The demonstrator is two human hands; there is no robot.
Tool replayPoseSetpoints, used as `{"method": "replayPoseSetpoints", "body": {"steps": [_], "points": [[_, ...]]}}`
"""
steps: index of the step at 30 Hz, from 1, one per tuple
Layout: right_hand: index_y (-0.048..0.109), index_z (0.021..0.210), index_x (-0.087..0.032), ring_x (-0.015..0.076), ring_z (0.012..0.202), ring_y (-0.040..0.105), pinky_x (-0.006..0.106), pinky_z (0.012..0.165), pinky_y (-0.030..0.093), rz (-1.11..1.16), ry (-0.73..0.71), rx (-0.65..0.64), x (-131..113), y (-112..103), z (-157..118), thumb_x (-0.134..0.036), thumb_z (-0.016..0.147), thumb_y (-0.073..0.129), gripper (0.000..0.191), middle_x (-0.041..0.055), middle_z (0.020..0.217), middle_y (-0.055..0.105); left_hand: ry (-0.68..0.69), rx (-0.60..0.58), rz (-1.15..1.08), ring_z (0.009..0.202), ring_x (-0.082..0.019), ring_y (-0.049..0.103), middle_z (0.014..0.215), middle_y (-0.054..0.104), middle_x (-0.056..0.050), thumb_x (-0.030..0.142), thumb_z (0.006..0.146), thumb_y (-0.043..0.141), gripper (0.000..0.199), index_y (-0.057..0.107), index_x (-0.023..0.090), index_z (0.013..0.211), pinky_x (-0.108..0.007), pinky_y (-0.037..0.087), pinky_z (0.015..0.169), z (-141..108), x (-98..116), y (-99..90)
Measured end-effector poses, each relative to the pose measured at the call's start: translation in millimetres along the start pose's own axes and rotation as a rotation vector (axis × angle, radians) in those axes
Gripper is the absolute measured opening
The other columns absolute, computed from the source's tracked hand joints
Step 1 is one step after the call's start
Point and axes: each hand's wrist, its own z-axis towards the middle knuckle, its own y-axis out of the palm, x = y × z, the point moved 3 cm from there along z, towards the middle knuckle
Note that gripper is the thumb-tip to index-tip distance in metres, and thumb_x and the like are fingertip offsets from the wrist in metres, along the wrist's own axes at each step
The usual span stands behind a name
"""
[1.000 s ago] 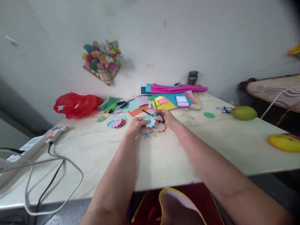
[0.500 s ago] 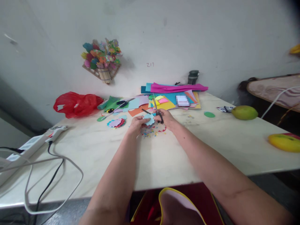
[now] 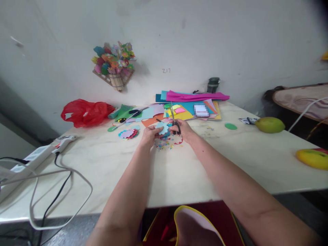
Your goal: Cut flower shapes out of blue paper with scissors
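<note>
A light blue scalloped paper flower (image 3: 162, 128) is pinched between the thumb and fingers of my left hand (image 3: 150, 134). My right hand (image 3: 183, 130) is closed on the black handles of a pair of scissors (image 3: 176, 127), whose blades point up and away. Its fingertips are close to the flower's right edge. Small coloured paper scraps (image 3: 164, 145) and a red-edged cut piece (image 3: 178, 139) lie on the table below both hands. To the left is a pile of scalloped paper flowers (image 3: 128, 133).
Coloured sheets (image 3: 153, 119), a second pair of scissors (image 3: 135, 112) and a phone (image 3: 201, 110) lie at the back. A red bag (image 3: 85, 112) and power strip (image 3: 33, 159) are left; green mangoes (image 3: 270, 125) and yellow fruit (image 3: 312, 158) right.
The whole view has shifted slightly, with things appearing a little further right. Both hands keep their hold on the flower and the scissors.
</note>
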Motion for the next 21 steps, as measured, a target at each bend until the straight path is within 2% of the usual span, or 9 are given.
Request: {"method": "replayPoseSetpoints", "body": {"steps": [6, 11, 15, 21], "points": [[0.057, 0.086, -0.015, 0.0116, 0.044, 0.057, 0.016, 0.031, 0.023, -0.008, 0.051, -0.049, 3.3, -3.1, 0.5, -0.029, 0.053, 0.081, 0.042, -0.0005, 0.055, 0.063, 0.018, 0.029, -0.034, 0.056, -0.013, 0.061, 0.063, 0.066, -0.003, 0.026, 0.046, 0.087, 0.031, 0.066, 0.012, 0.064, -0.027, 0.053, 0.058, -1.1, 4.7, -0.8], [0.058, 0.081, -0.014, 0.0090, 0.042, 0.055, 0.015, 0.030, 0.025, -0.065, 0.051, -0.157, 3.2, -0.5, -2.9, -0.037, 0.063, 0.080, 0.036, 0.0007, 0.057, 0.064, 0.053, 0.046, -0.031, 0.057, -0.012, 0.061, 0.063, 0.066, -0.002, 0.028, 0.047, 0.087, 0.031, 0.065, 0.012, 0.062, -0.026, 0.054, 0.061, -0.9, 6.3, -2.0], [0.059, 0.079, -0.014, 0.0099, 0.044, 0.057, 0.015, 0.030, 0.027, -0.084, 0.062, -0.244, 3.2, 3.6, -6.5, -0.038, 0.066, 0.078, 0.034, 0.0022, 0.058, 0.065, 0.070, 0.082, -0.056, 0.054, -0.010, 0.059, 0.059, 0.063, 0.000, 0.028, 0.045, 0.088, 0.033, 0.062, 0.013, 0.060, -0.026, 0.054, 0.060, 0.5, 6.6, -3.9], [0.060, 0.082, -0.014, 0.0104, 0.043, 0.056, 0.016, 0.029, 0.028, -0.092, 0.091, -0.259, 3.2, 6.3, -7.8, -0.036, 0.065, 0.080, 0.034, 0.0032, 0.058, 0.065, 0.072, 0.106, -0.073, 0.058, -0.011, 0.060, 0.062, 0.063, 0.000, 0.029, 0.043, 0.089, 0.037, 0.061, 0.012, 0.060, -0.027, 0.057, 0.063, 2.5, 5.9, -6.2]]}}
